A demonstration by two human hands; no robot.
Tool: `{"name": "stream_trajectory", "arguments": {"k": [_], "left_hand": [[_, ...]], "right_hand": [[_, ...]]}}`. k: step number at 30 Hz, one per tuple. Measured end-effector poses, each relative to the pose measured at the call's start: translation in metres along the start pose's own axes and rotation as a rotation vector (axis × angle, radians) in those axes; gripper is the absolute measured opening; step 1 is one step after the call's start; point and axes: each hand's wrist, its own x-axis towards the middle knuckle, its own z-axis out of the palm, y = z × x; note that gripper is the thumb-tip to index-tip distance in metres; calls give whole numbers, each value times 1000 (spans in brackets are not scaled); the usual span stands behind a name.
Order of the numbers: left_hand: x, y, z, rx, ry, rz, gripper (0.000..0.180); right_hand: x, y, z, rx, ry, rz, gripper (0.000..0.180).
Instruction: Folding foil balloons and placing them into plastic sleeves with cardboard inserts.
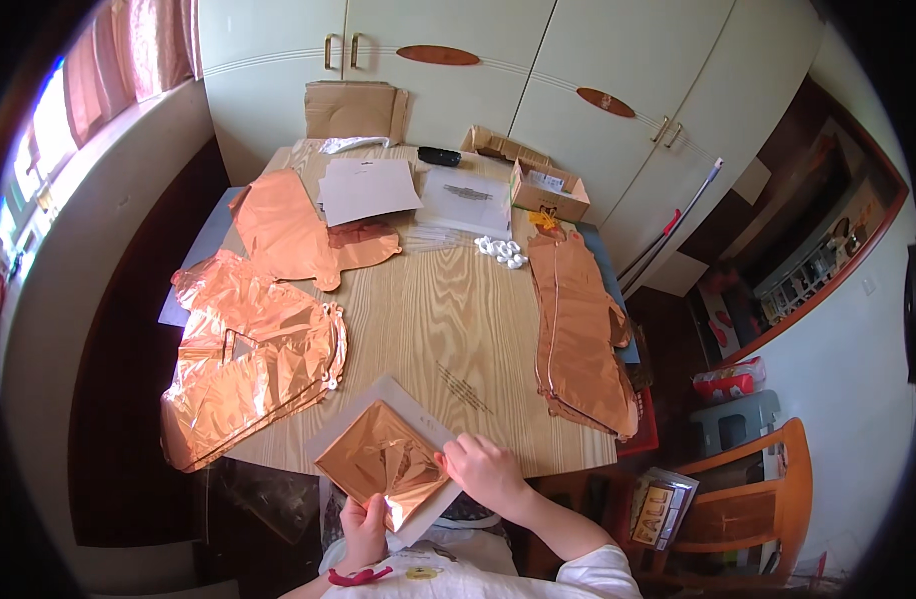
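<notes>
At the near table edge lies a folded copper foil balloon (pixel 376 446) on a larger pale card (pixel 342 423), tilted like a diamond. My left hand (pixel 365 527) grips the lower corner, thumb on the foil and the other fingers hidden beneath. My right hand (pixel 483 469) is closed at the right corner, fingertips pressed at the edge of the foil and card. Unfolded copper foil balloons (pixel 248 349) lie crinkled in a pile on the left of the table. More flat ones (pixel 578 329) are stacked along the right side.
Pale cards (pixel 370 190), clear plastic sleeves (pixel 462 203) and a black object (pixel 439 156) sit at the far side. Near them are small white pieces (pixel 501 252) and an open cardboard box (pixel 550 190). A wooden chair (pixel 777 494) stands at right, holding a packaged item (pixel 661 509).
</notes>
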Motion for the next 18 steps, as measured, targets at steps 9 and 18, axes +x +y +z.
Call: {"name": "stream_trajectory", "arguments": {"k": [9,18], "left_hand": [[1,-11,-7,-12,-101,-48,10],[3,-17,-12,-120,-139,-67,17]], "right_hand": [[37,5,27,53,10,93,11],[43,-15,23,-12,86,-12,15]]}}
